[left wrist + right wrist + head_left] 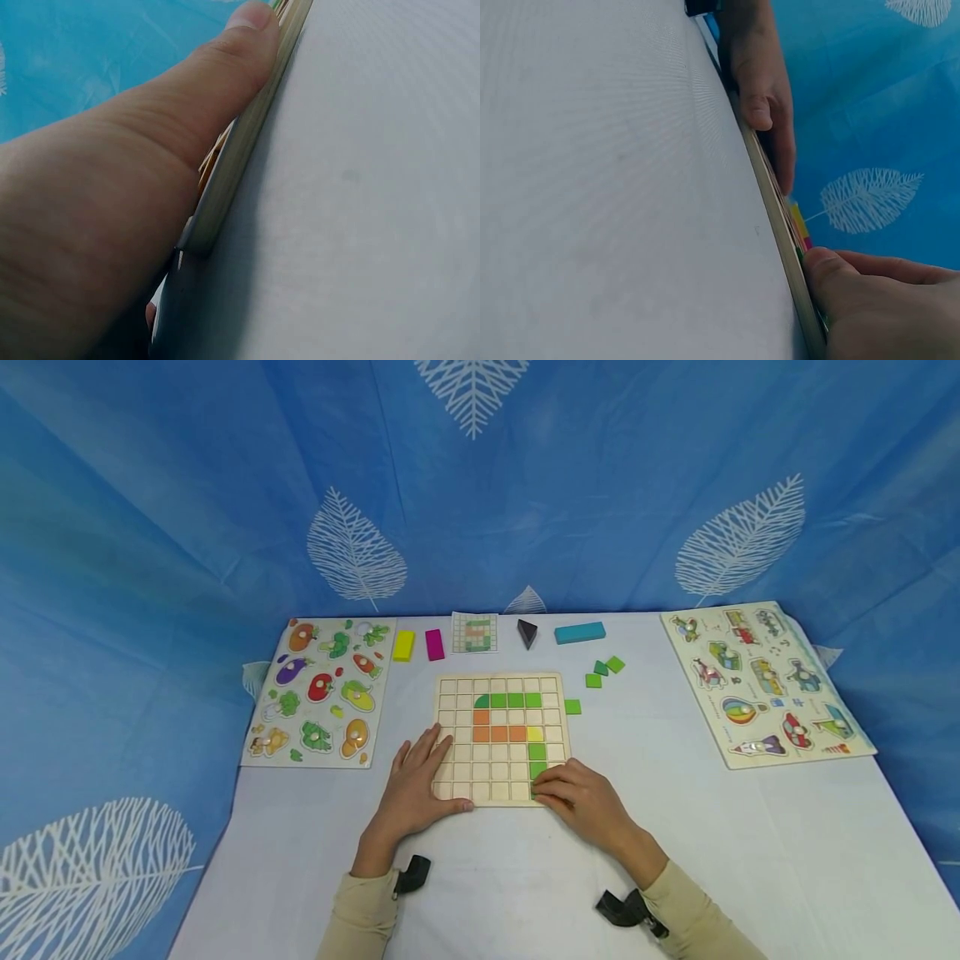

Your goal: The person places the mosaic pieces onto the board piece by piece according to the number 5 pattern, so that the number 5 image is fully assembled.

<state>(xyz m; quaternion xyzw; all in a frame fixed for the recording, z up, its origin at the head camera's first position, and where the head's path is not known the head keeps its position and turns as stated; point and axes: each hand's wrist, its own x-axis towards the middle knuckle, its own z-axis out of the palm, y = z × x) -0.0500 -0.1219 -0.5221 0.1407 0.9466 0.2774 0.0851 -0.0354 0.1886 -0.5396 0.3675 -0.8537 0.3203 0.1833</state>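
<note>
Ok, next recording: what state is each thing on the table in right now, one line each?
Left hand: flat on the grid board's near-left corner, thumb along its edge.
Right hand: fingers pressing a green tile at the near-right corner.
Grid board: flat on the table, partly filled with green, orange and yellow tiles.
Loose green tiles: off the board, unplaced.
Pattern card: flat, face up.
Vegetable puzzle: pieces seated.
Vehicle puzzle: pieces seated.

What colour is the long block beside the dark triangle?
Teal blue block, clearest in the head view.
</note>
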